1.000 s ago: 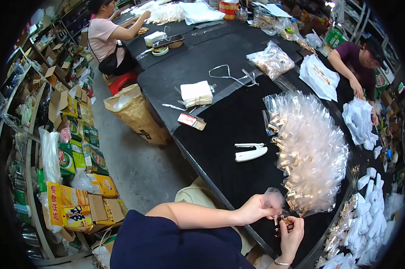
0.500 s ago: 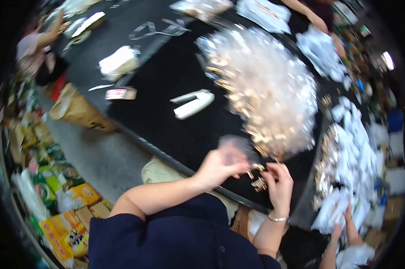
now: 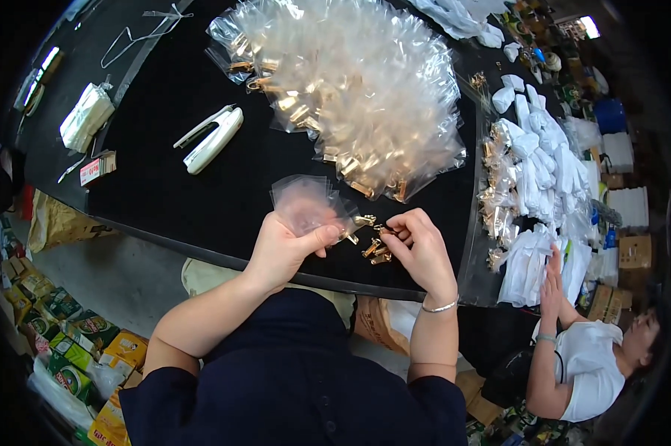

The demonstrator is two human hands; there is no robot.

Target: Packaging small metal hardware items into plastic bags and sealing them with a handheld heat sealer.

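Left fingers (image 3: 320, 238) pinching clear bags (image 3: 304, 202); right fingers (image 3: 405, 226) at gold pieces (image 3: 381, 256), grip unclear; heaped pouches (image 3: 373, 111) contain more.

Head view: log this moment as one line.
left hand: holding clear bags; right hand: at small gold pieces; white stapler: lying on black surface; filled bags: heaped beyond the hands

A dark navy top (image 3: 276, 379) fills the lower middle of the frame, its cloth a single plain colour. Small, round, dark buttons (image 3: 330, 427) sit down its front near the bottom edge. The short left sleeve (image 3: 161, 401) and right sleeve (image 3: 433, 401) leave both forearms bare. A slim, shiny, silvery bracelet (image 3: 440, 306) circles the right wrist, right of centre. The left hand (image 3: 287, 249) and right hand (image 3: 423, 253) are ungloved.
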